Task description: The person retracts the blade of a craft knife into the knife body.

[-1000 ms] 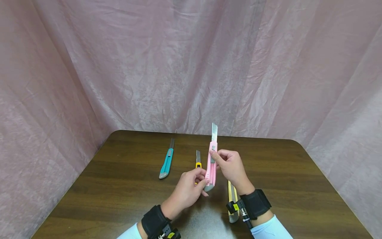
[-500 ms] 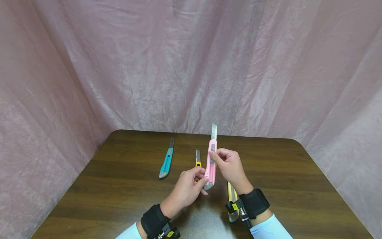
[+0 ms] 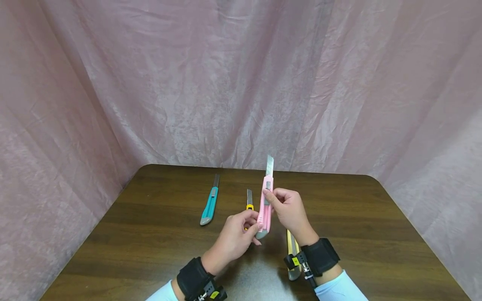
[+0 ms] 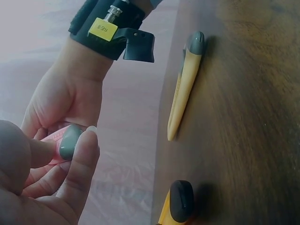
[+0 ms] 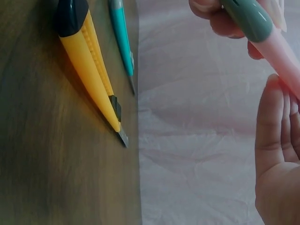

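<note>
Pink cutter is essentially stationary above the tabletop, suggesting a steady holding stage: left hand pinches its near grey end, right hand grips its body beyond, and the extended blade, directed toward the far edge, shows no clear difference from half a second ago.

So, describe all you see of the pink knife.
The pink knife has a plastic-looking body, a grey cap on its near end and a metal-looking blade sticking out of the other. It is held tilted above the table, blade pointing up and away. The left hand pinches its capped end; the right hand holds its middle.
</note>
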Demonstrator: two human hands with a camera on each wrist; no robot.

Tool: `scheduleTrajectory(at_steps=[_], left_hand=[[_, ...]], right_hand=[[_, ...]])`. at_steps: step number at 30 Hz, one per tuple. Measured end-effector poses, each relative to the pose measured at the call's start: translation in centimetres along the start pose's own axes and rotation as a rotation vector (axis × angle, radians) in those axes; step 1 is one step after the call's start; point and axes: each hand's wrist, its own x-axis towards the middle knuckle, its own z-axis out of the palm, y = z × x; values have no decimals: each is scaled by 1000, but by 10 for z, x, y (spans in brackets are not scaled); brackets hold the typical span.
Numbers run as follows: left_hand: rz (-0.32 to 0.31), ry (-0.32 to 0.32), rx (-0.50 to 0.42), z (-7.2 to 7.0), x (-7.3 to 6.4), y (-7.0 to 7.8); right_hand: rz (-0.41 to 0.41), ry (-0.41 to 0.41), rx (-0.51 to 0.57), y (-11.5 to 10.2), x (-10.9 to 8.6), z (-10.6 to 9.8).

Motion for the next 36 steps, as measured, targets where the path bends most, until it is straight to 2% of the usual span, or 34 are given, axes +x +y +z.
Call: scheduleTrajectory(at_steps=[8,13,18,21,28,34,36], left_hand=[[28,11,-5,1,0,2],[59,17,-9,1,1,3],[39,-10,-22,0,0,4],[15,-24,-30,0,-1,4],[5,-18,-20,0,-2,6],[9,-8,-30,0,-1,6],[9,-6,-34,0,-1,6]], right_hand=[[-35,3,26,-4,-1,0],[-42,-2,64,-23,-2,-1],[-10,-15,65,-35,-2,-3],[-21,-24,49,-32,-1,-4],[-44,-32,20,-5,1,-4],[-42,-46,34,-3,1,-3],[-35,-49,48,-8,1,-4]])
